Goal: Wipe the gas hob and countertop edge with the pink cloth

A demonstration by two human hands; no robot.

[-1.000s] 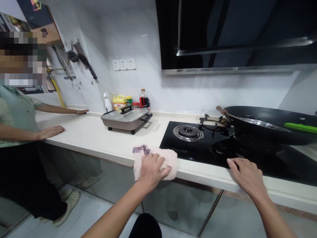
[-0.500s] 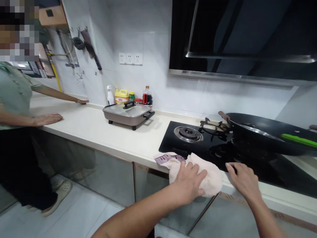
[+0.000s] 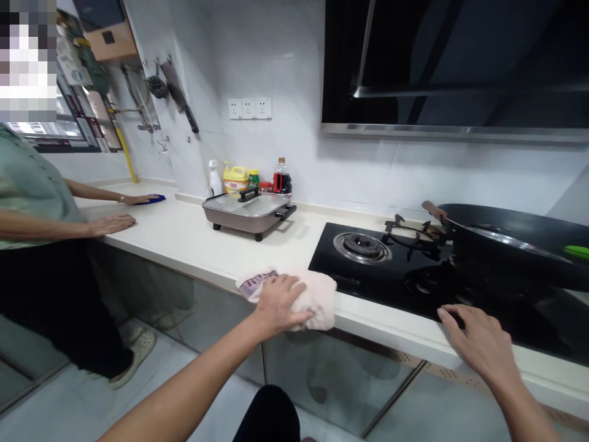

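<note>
My left hand (image 3: 280, 305) grips a pale pink cloth (image 3: 317, 299) with a purple-printed end, pressing it on the front edge of the white countertop (image 3: 184, 245). The cloth is bunched and partly hangs over that edge, just left of the black gas stove (image 3: 375, 276). My right hand (image 3: 481, 337) rests at the stove's front edge, holding nothing, its thumb apart from the loosely bent fingers. Behind the cloth stands a brown electric pan (image 3: 243, 219) with a glass lid and black handles.
A large black wok (image 3: 519, 245) sits on the stove's right side, with a pot support (image 3: 414, 236) beside it. Bottles (image 3: 281, 178) line the wall. At left, a person (image 3: 41, 190) presses a blue cloth (image 3: 154, 199) on the counter. A cleaver (image 3: 179, 95) hangs above.
My left hand has slid the pink cloth leftward along the counter edge. My right hand stays by the stove. The other person's far hand has shifted, and a blue cloth now shows under it.
</note>
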